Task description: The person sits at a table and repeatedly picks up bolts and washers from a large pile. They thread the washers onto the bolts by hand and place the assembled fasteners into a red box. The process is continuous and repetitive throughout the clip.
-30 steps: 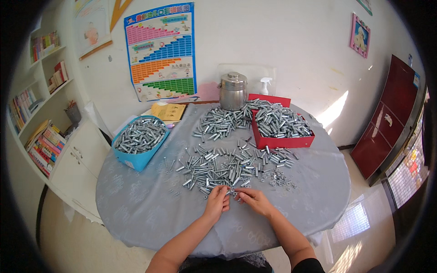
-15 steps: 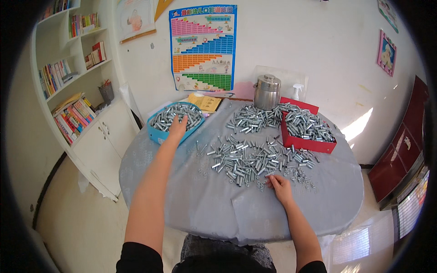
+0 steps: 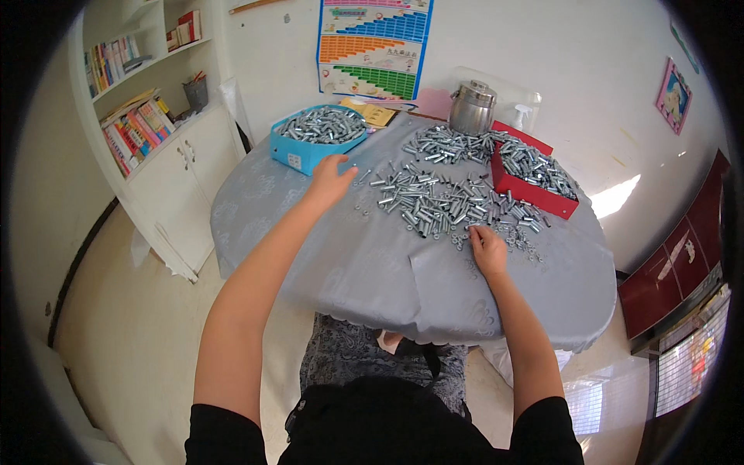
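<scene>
My left hand [image 3: 332, 181] is over the table just in front of the blue box [image 3: 298, 157], its fingers apart and nothing visible in them. Short silvery metal sleeves [image 3: 324, 124] fill that box above its rim. A loose spread of sleeves and bolts [image 3: 435, 203] lies across the middle of the table. At the near edge of this spread my right hand [image 3: 488, 251] is closed, fingertips pressed together. Whatever it pinches is too small to make out. Beside it are small metal rings or nuts [image 3: 524, 242].
A red box [image 3: 535, 194] heaped with metal sleeves stands at the right, next to another pile [image 3: 443, 145]. Behind are a steel pot [image 3: 472, 108], a spray bottle [image 3: 521, 117] and a yellow booklet [image 3: 375, 115]. A grey cloth [image 3: 349, 267] covers the table.
My left hand has come back out of the blue box toward me and to the right. My right hand stays by the small rings. The view has tilted downward.
</scene>
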`<state>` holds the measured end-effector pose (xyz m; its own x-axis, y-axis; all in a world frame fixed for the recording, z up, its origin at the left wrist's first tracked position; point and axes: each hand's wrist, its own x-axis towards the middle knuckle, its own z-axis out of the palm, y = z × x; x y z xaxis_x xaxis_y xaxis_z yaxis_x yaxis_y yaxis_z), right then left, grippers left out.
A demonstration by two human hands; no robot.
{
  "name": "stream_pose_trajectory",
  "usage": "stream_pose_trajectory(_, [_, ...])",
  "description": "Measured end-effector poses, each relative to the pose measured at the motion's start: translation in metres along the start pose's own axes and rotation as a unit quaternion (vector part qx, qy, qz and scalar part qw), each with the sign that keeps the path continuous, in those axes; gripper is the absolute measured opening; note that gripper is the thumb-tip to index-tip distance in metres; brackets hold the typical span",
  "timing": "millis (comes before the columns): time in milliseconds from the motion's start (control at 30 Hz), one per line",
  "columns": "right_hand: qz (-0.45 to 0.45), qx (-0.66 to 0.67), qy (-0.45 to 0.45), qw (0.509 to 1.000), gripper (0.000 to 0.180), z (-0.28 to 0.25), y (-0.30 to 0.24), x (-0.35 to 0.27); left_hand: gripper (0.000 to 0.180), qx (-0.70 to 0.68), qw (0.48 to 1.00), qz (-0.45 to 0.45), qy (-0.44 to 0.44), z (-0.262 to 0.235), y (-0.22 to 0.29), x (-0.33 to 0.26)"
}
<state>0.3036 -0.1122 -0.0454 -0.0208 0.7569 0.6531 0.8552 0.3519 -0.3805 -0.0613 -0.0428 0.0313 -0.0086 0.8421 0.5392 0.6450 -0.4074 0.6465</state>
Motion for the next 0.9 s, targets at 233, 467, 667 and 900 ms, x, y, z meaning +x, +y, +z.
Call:
stream_pose_trajectory(233, [-0.019, -0.021, 0.017, 0.999, 0.018, -0.001, -0.001, -0.004, 0.034, 0.009, 1.000, -0.023, 0.014, -0.014, -0.004, -0.033])
stream_pose_trajectory(467, [0.014, -0.023, 0.026, 0.999, 0.019, -0.008, -0.001, -0.006, 0.031, -0.081, 0.994, -0.052, -0.042, 0.003, 0.010, -0.033])
stream_pose_trajectory(667, [0.039, -0.014, 0.116, 0.992, 0.013, -0.012, 0.025, 0.000, 0.029, -0.115, 0.991, -0.011, -0.071, 0.032, 0.022, -0.032])
stream_pose_trajectory(900, [0.051, 0.004, 0.075, 0.996, 0.015, -0.009, 0.036, 0.008, 0.026, -0.130, 0.980, -0.033, -0.145, 0.042, 0.025, -0.051])
